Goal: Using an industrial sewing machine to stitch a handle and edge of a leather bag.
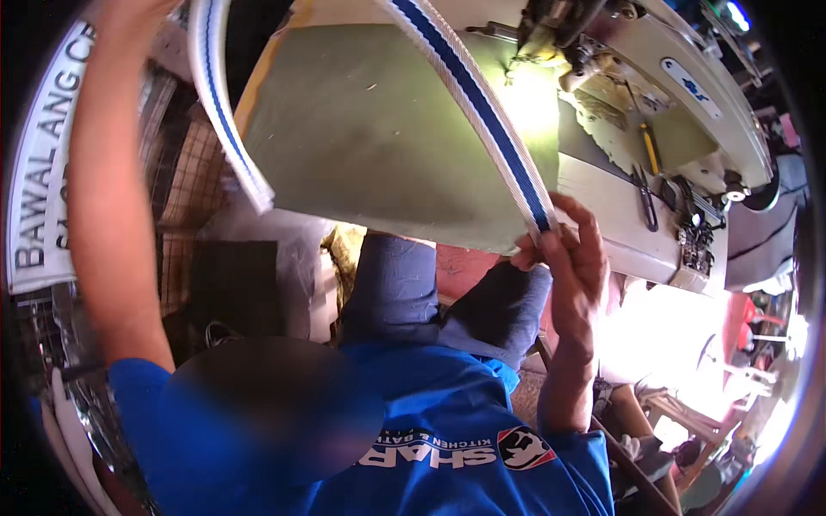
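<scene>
My right hand (572, 258) is closed, pinching the end of a webbing strap (486, 95) between thumb and fingers. The strap is white with a dark blue stripe and curves up past the top edge. On the left hangs another length of striped webbing (206, 73), its cut end beside the work surface's left edge. Whether both lengths are one strap cannot be seen. My left forearm stretches up along the left side, and its hand lies beyond the upper edge. A sewing machine (723, 129) stands to the right of the strap.
A grey-green sheet (370, 129) covers the worktable before me. On the machine bed lie a yellow-and-black screwdriver (650, 150) and a dark slender tool (645, 202). A lamp lights the needle area. A white lettered sign (47, 172) stands at far left, near a wire-mesh basket (185, 159).
</scene>
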